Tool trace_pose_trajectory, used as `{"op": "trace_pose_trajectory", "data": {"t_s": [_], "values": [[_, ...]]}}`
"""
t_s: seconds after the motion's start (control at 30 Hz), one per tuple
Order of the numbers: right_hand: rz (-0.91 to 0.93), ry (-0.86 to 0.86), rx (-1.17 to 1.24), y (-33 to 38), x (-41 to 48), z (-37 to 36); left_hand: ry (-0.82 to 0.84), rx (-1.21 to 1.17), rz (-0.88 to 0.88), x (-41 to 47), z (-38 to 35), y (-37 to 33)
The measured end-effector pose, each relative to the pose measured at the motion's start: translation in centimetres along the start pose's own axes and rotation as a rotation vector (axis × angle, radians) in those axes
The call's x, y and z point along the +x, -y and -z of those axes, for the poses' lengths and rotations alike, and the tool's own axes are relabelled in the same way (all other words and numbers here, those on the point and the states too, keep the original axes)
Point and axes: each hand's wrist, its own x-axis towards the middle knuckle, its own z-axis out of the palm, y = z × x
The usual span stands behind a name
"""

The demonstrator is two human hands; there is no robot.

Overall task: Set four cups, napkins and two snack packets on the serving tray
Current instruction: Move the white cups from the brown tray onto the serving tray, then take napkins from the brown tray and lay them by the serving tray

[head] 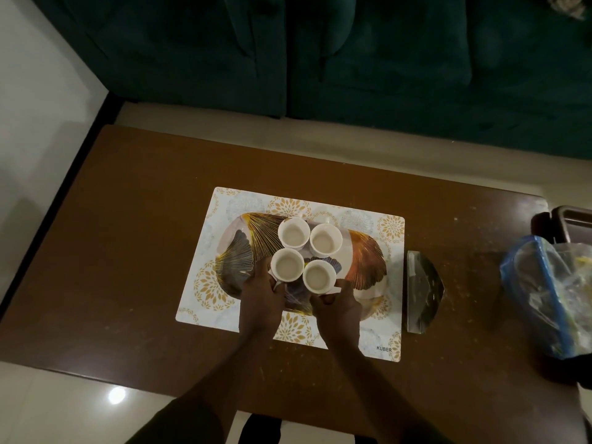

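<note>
Several white cups stand in a tight square on the oval serving tray, which has gold and grey leaf prints. My left hand grips the handle of the near-left cup. My right hand grips the handle of the near-right cup. Behind them stand the far-left cup and the far-right cup. A dark napkin holder lies on the table right of the tray. A blue-edged plastic bag with packets inside sits at the far right.
The tray rests on a white floral placemat on a brown wooden table. A dark green sofa runs behind the table. A dark tray-like object sits at the table's right edge. Pale tiled floor lies to the left.
</note>
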Motion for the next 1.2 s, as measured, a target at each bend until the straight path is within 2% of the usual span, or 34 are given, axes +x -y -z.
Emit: {"op": "trace_pose_trajectory", "data": {"t_s": [0.47, 0.57, 0.67, 0.77, 0.83, 0.9, 1.2], "values": [[0.036, -0.002, -0.042, 0.2, 0.7, 0.1, -0.011, -0.005, -0.053, -0.3, 0.2, 0.2], [0.074, 0.012, -0.07, 0.4, 0.6, 1.0, -0.063, 0.093, -0.062, -0.6, 0.7, -0.2], [0.131, -0.044, -0.089, 1.1, 1.1, 2.6, -0.168, 0.252, -0.128, -0.1, 1.4, -0.8], [0.248, -0.085, -0.082, 2.6, 2.6, 4.7, -0.205, 0.25, -0.131, 0.9, 1.7, -3.1], [0.21, -0.066, -0.086, 3.6, 4.0, 6.7, -0.231, 0.198, -0.197, 1.6, 1.3, -5.3], [0.148, -0.066, -0.077, 4.0, 5.4, 8.7, -0.208, 0.15, -0.262, 2.2, 0.3, -7.4], [0.164, -0.203, 0.009, 0.2, 9.6, 21.5, -0.016, 0.036, -0.447, -0.2, -9.5, -17.4]]}}
